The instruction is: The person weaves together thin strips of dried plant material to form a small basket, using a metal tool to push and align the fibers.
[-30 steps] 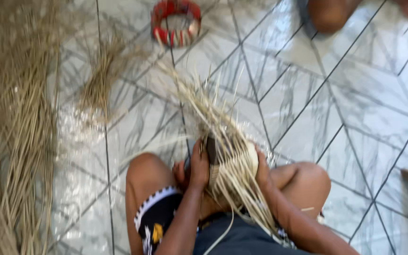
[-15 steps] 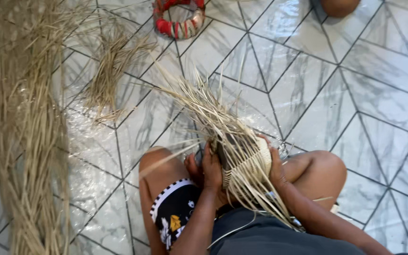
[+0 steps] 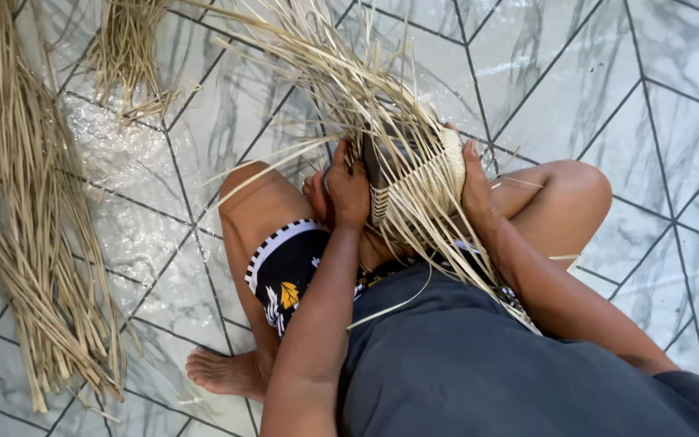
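Bare tiled floor (image 3: 608, 89) rightward; loose strands (image 3: 301, 57) and reed bundle (image 3: 18, 202) leftward.

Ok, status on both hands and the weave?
Left hand and right hand grip the half-woven basket on the lap. Loose strips fan outward. Straw bundle lies apart.

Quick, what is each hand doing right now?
Left hand: closed on the half-woven straw basket.
Right hand: pressed against the basket's other side; grip cannot be told.
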